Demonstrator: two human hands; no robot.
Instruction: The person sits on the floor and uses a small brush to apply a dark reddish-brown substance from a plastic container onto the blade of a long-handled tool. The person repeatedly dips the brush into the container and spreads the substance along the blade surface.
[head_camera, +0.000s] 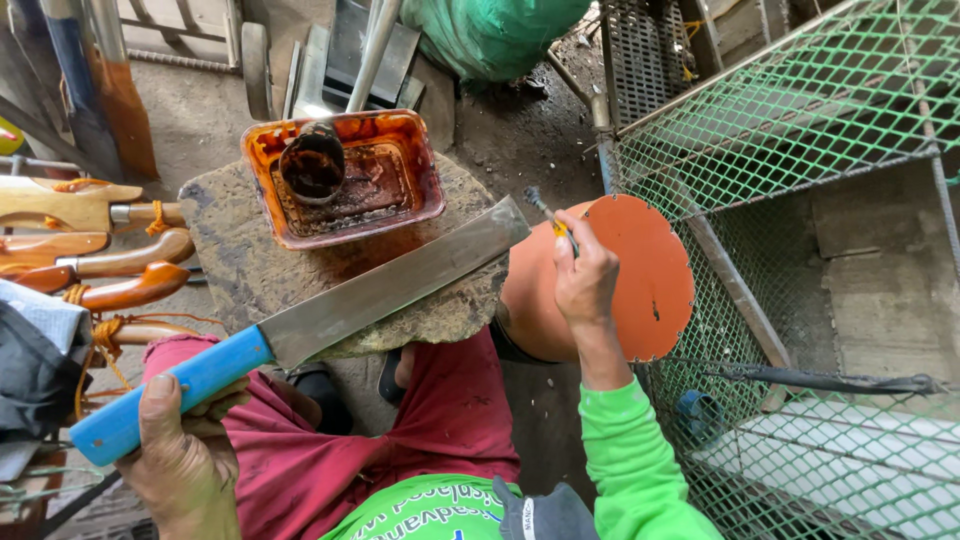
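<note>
My left hand (180, 450) is nearest to me, clenched around the bright blue handle (165, 392) of a long machete with a bare steel blade (395, 283). The handle juts out over my lap in red shorts, and the blade lies flat across the near edge of the rough round stone slab (250, 260) that carries my things, its tip reaching the slab's right edge. My right hand (585, 280), in a lime green sleeve, is raised just past that right edge, grasping a thin small paintbrush (548, 215) between the fingers, bristles pointing up and away from me. Behind that hand stands a round orange disc-shaped object (650, 270), leaning beside green wire mesh cages (800, 110). At the far edge of the slab sits a square plastic tub stained with dark reddish-brown varnish (345, 180), holding a small dark cup (312, 165). Off the slab's left edge lie several knives with glossy brown wooden handles (120, 270).
</note>
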